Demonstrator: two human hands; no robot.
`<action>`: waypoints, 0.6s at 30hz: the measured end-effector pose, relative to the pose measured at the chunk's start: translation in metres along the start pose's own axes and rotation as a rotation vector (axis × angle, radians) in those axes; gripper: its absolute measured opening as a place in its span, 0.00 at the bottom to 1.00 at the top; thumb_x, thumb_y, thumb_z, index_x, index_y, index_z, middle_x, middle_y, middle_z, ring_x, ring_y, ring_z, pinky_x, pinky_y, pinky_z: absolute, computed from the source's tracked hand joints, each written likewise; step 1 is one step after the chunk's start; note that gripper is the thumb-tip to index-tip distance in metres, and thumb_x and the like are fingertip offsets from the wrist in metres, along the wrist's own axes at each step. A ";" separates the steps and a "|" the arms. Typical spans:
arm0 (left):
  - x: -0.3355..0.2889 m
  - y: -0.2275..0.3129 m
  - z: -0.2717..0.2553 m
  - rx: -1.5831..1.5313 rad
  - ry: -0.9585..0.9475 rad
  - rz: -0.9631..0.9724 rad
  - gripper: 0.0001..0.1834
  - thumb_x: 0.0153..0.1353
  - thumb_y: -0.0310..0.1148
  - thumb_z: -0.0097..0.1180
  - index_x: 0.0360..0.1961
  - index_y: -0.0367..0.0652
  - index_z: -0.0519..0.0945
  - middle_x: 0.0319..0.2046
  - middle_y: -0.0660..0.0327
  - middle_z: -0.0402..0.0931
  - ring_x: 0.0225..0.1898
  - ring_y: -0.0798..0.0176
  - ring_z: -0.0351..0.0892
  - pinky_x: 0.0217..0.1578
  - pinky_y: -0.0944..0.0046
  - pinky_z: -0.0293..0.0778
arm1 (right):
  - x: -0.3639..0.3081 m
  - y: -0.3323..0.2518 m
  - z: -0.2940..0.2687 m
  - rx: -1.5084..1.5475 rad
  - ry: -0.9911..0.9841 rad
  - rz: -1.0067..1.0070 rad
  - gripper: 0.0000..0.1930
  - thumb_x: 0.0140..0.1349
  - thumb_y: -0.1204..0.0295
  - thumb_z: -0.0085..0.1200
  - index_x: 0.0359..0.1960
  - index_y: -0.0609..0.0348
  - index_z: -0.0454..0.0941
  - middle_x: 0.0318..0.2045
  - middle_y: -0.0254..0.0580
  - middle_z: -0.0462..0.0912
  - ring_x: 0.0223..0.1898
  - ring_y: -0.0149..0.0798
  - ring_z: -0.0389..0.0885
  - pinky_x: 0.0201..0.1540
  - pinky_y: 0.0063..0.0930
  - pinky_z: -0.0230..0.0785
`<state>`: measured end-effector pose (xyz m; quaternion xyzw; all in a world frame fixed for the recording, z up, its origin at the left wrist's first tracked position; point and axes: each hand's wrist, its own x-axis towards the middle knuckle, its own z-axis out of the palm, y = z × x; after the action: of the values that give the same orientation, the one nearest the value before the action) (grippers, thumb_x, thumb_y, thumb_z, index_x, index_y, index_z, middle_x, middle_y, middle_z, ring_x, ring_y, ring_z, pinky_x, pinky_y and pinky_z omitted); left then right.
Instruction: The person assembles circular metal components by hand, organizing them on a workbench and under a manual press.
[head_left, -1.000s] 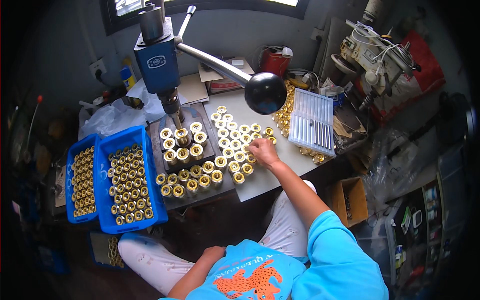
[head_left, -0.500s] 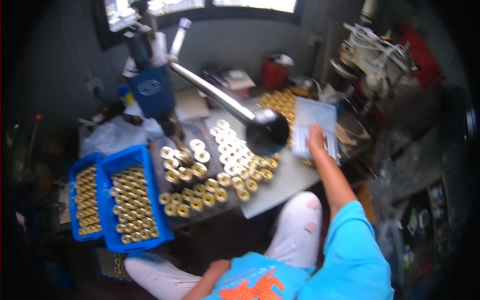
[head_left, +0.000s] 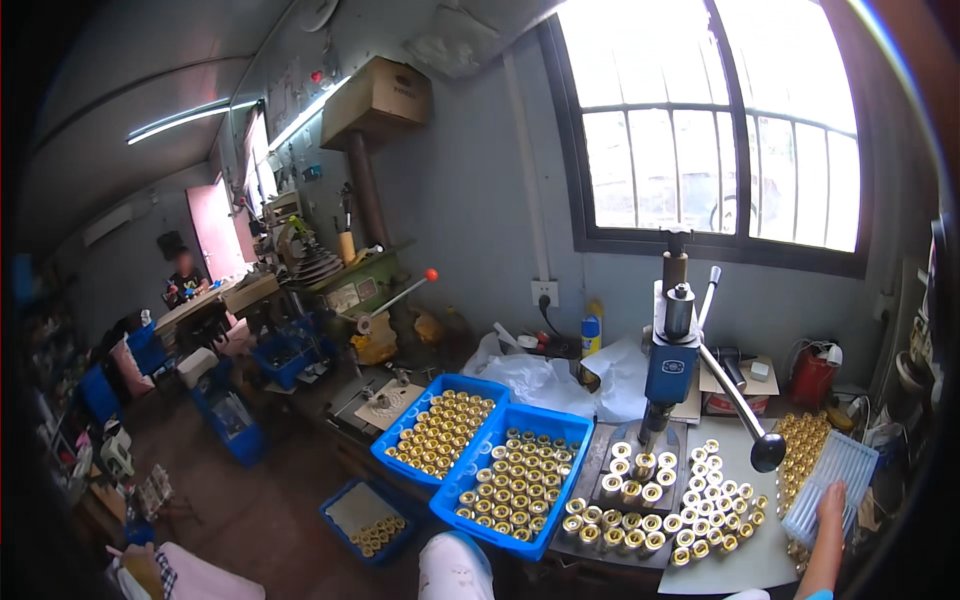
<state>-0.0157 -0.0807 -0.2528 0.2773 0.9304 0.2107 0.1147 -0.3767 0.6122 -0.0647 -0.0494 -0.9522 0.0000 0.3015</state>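
Observation:
My right hand (head_left: pixel 832 500) is at the far right with its fingers closed on a pale, ribbed plastic tray (head_left: pixel 808 500). Part of the grip is hidden. The tray sits tilted beside a heap of small brass pieces (head_left: pixel 803 445). Left of it, short round brass fittings (head_left: pixel 712 495) stand in loose rows on a light sheet (head_left: pixel 745 572). More fittings (head_left: pixel 630 490) stand on the dark base of a blue hand press (head_left: pixel 670 372), around its ram. My left hand is out of view.
Two blue bins (head_left: pixel 583 425) filled with brass fittings stand left of the press. Its lever, ending in a black knob (head_left: pixel 768 452), reaches over the fittings. A third blue bin (head_left: pixel 398 553) sits lower. A person (head_left: pixel 184 278) sits far off at a table.
The view has swung left and up, bringing the room and window into sight. My left hand has left the picture. My right hand stays at the plastic tray.

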 end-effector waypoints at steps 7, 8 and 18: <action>0.024 -0.010 -0.035 0.032 0.045 -0.013 0.12 0.57 0.39 0.49 0.23 0.48 0.80 0.24 0.57 0.78 0.27 0.54 0.81 0.26 0.52 0.75 | 0.000 0.037 0.014 0.171 -0.056 0.128 0.17 0.58 0.80 0.43 0.47 0.76 0.74 0.55 0.69 0.71 0.58 0.62 0.69 0.65 0.43 0.59; 0.023 -0.004 -0.050 0.037 0.044 -0.033 0.12 0.57 0.39 0.49 0.23 0.48 0.80 0.24 0.56 0.78 0.28 0.54 0.81 0.27 0.52 0.75 | -0.001 0.034 0.030 -0.011 -0.126 0.014 0.17 0.59 0.80 0.43 0.48 0.75 0.73 0.54 0.67 0.72 0.57 0.61 0.70 0.64 0.43 0.60; 0.023 0.004 -0.074 0.079 -0.022 -0.090 0.12 0.58 0.40 0.49 0.27 0.48 0.81 0.27 0.56 0.79 0.31 0.53 0.81 0.30 0.52 0.76 | -0.061 -0.162 -0.113 1.381 -0.053 0.487 0.12 0.46 0.79 0.57 0.35 0.62 0.73 0.27 0.35 0.76 0.24 0.28 0.74 0.20 0.20 0.68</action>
<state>-0.0572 -0.0887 -0.1873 0.2416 0.9482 0.1654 0.1234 -0.2778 0.4416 -0.0023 -0.0583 -0.7041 0.6686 0.2321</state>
